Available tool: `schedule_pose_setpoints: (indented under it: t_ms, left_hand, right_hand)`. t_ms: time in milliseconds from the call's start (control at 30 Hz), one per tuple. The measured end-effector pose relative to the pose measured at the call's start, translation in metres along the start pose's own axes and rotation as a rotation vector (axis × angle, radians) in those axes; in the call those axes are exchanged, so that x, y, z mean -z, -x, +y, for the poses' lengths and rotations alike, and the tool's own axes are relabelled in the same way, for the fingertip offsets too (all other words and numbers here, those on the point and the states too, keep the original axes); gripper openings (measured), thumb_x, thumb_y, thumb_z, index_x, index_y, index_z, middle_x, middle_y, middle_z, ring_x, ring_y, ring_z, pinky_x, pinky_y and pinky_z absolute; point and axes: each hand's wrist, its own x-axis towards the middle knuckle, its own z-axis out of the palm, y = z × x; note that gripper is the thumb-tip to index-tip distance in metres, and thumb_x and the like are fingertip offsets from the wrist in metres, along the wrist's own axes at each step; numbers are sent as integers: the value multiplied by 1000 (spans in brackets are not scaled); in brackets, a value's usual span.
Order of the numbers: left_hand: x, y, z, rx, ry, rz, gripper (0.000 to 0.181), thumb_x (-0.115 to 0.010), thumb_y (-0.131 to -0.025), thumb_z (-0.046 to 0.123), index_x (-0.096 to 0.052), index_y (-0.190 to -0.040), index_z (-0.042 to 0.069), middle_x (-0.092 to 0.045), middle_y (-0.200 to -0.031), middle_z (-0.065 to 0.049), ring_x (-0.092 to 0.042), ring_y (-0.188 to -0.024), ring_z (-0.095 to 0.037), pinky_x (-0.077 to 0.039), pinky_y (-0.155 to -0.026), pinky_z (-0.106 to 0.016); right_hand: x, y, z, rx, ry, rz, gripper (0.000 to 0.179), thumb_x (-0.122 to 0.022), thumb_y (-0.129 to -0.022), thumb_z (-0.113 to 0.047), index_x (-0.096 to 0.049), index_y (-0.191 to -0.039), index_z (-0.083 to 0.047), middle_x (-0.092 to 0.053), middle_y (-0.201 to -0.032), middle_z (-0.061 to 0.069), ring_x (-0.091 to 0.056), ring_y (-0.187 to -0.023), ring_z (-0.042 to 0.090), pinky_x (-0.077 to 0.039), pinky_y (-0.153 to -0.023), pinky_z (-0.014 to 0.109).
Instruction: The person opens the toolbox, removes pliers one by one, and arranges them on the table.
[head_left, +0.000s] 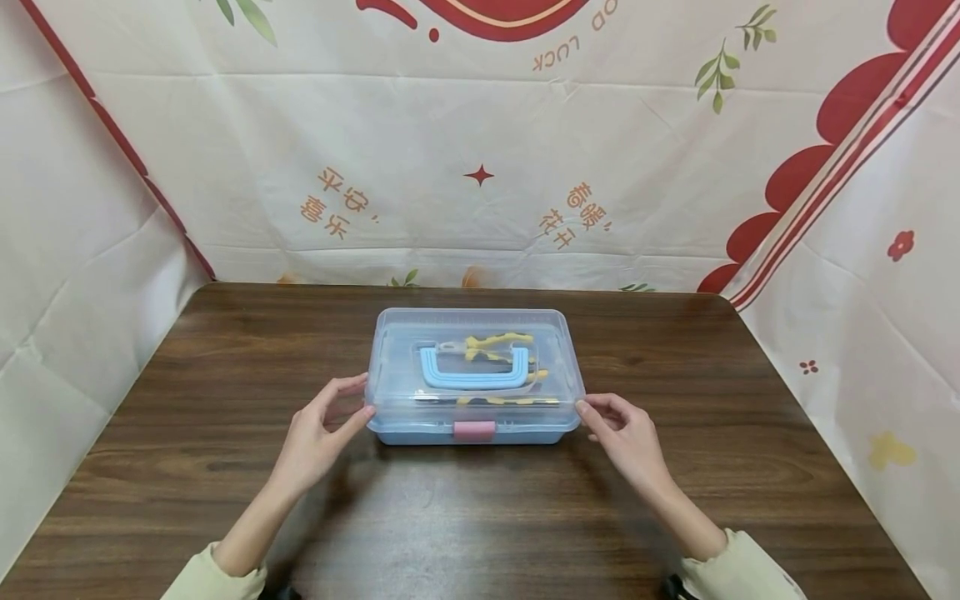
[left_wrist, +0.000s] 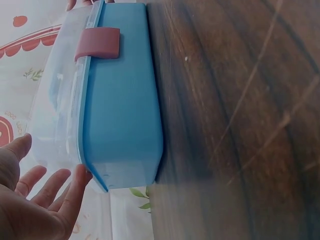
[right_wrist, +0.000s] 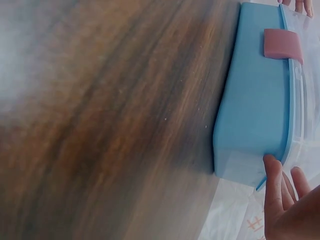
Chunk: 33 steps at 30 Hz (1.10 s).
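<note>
A blue plastic storage box point(head_left: 412, 437) with a clear lid point(head_left: 390, 358) sits on the table. On the lid is a light-blue handle point(head_left: 474, 381), and a pink latch point(head_left: 474, 431) lies down over the front rim. Yellow-and-black items point(head_left: 498, 342), their kind unclear, show through the plastic. My left hand point(head_left: 318, 433) touches the box's left end near the rim, thumb spread from the fingers. At the right front corner, my right hand point(head_left: 630, 437) touches the rim with its fingertips point(right_wrist: 270, 162). Both hands have relaxed, extended fingers.
The brown wooden table point(head_left: 225, 375) extends around the box on every side. Behind it hangs a white cloth point(head_left: 450, 125) with red and orange prints, and similar cloth point(head_left: 862, 333) borders the right side.
</note>
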Motion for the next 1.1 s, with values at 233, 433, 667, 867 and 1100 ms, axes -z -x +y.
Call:
schedule_pose_setpoints:
  t_ms: [233, 433, 667, 867, 1100]
  left_hand:
    - [-2, 6, -22, 4, 41, -21, 34, -64, -82, 16, -55, -114, 10, -55, -116, -8, -59, -90, -22, -50, -68, -30]
    - [-4, 11, -30, 27, 49, -28, 33, -64, -82, 23, -56, -113, 16, -55, -116, -1, -60, -88, -15, -50, -66, -31]
    - [-2, 15, -27, 30, 75, -51, 32, -64, -82, 21, -55, -112, 15, -55, -117, -2, -60, -89, -18, -50, -68, -30]
    - [0, 19, -26, 40, 85, -68, 31, -64, -82, 21, -55, -111, 14, -54, -117, -4, -61, -87, -19, -50, -66, -28]
    - [0, 22, -23, 49, 113, -80, 31, -63, -83, 19, -54, -111, 11, -53, -118, -7, -60, -89, -19, -50, -65, -28]
  right_hand:
    - [5, 2, 27, 34, -2, -25, 29, -60, -85, -28, -62, -98, -2, -63, -91, 12, -62, -79, 23, -51, -60, 35]
    - [9, 0, 62, 98, 8, -53, 25, -57, -86, -28, -62, -101, -8, -63, -91, 7, -62, -78, 18, -50, -57, 29]
    - [10, 21, 1, -20, -2, -37, 27, -60, -85, -22, -60, -98, 2, -63, -90, 13, -62, -75, 18, -51, -60, 33]
    - [10, 26, 8, 1, 4, -26, 22, -60, -85, -20, -61, -96, -1, -63, -88, 11, -62, -75, 20, -50, -59, 30]
    - [11, 27, 29, 64, 0, -32, 19, -61, -85, -24, -62, -94, -7, -64, -86, 7, -63, -74, 23, -50, -57, 30]
